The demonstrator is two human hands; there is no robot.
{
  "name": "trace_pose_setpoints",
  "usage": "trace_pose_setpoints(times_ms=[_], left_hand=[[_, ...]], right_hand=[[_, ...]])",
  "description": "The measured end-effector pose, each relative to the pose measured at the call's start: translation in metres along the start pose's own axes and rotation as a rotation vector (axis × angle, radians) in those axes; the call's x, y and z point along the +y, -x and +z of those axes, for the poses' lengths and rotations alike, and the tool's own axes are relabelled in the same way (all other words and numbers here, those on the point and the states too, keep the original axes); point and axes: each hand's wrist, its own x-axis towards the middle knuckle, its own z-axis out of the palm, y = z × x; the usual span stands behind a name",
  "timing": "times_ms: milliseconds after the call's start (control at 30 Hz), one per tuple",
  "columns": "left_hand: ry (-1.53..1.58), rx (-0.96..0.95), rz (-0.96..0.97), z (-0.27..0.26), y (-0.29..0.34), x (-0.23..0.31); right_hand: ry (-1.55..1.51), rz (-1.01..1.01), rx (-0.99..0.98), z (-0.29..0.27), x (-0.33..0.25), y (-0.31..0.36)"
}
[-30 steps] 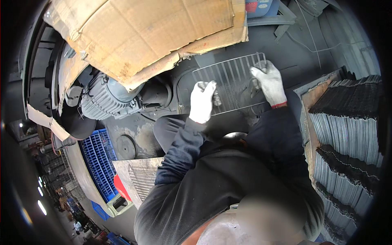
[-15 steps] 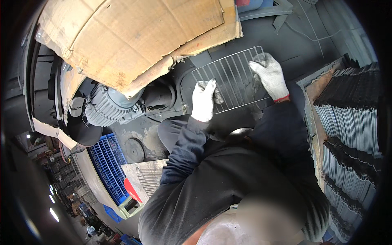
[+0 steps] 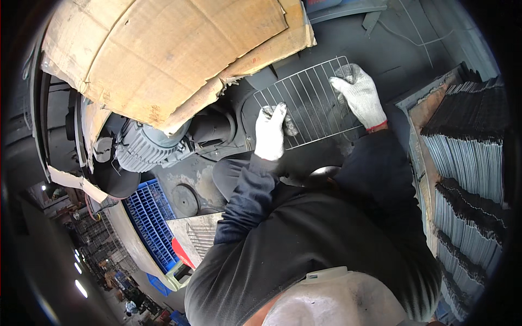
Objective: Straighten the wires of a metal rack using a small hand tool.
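Note:
A rectangular metal wire rack (image 3: 311, 101) with parallel bars is held up in front of me, tilted so its right side sits higher. My left hand (image 3: 272, 129), in a white work glove with dark-stained fingers, closes on the rack's left end. On the opposite end my right hand (image 3: 359, 93) grips the frame, thumb on the near face and fingers behind the bars. That glove is white too, with a red cuff edge. Behind the wires some of the fingers are partly hidden.
Large cardboard sheets (image 3: 168, 51) cover the upper left, beside a grey ribbed motor (image 3: 144, 148). Stacked thin dark-edged metal pieces (image 3: 462, 157) stand at the right. Lower left are a blue plastic crate (image 3: 150, 212) and another wire rack (image 3: 200, 239) on a board.
Both hands keep their hold on the rack, which stays in nearly the same place. The whole view has shifted slightly.

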Motion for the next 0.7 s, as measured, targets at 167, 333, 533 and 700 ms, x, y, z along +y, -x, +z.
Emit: trace_pose_setpoints(times_ms=[167,333,533,700], left_hand=[[0.048,0.146,-0.021,-0.049,0.022,0.007],[0.097,0.206,-0.164,-0.102,0.035,0.032],[0.091,-0.012,-0.239,-0.055,-0.004,0.033],[0.086,0.03,-0.218,-0.08,0.009,0.033]], right_hand=[[0.099,-0.053,-0.212,0.054,0.018,-0.005],[0.018,0.016,-0.399,0.087,0.034,-0.008],[-0.18,0.186,-0.224,0.014,0.0,0.006],[-0.23,0.148,-0.336,0.035,0.0,0.004]])
